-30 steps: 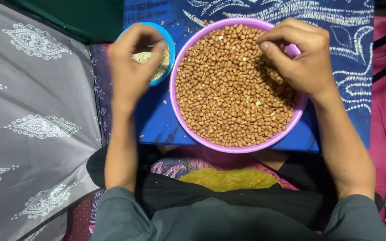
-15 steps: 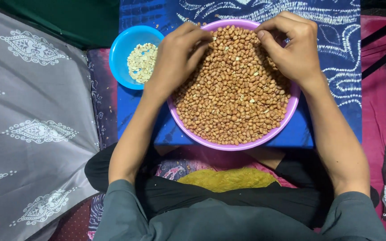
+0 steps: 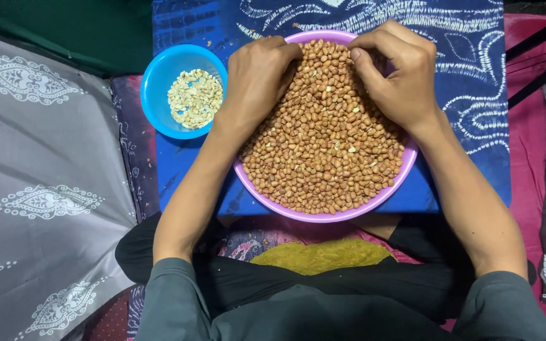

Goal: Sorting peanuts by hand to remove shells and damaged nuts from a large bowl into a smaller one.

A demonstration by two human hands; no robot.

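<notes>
**Both hands in the peanut bowl**

A wide pink bowl (image 3: 323, 215) sat in the middle of the frame on a blue patterned cloth (image 3: 469, 76) and was heaped nearly to its rim with brown, skin-on peanuts (image 3: 327, 158). A few pale, skinless kernels lay scattered among them. To its left, in the upper left of the frame and just beside the pink rim, stood a smaller blue bowl (image 3: 159, 107) holding a shallow layer of pale peeled peanuts (image 3: 195, 98) that covered only part of its bottom.

The left hand (image 3: 257, 79) rested on the heap at the upper left part of the pink bowl, its fingers curled down into the nuts; the grip was closed over, but whether it held any kernels could not be made out. The right hand (image 3: 399, 76) lay at the upper right part of the bowl, thumb and forefinger pinched together at the top of the pile, seemingly on a peanut too small to tell apart from the rest.

The far rim of the pink bowl was hidden under both hands. The person's lap, in dark clothing with a yellow-green patch, covered the lower edge of the cloth. A grey printed fabric (image 3: 39, 189) filled the left of the frame, cut off by its edge.
</notes>
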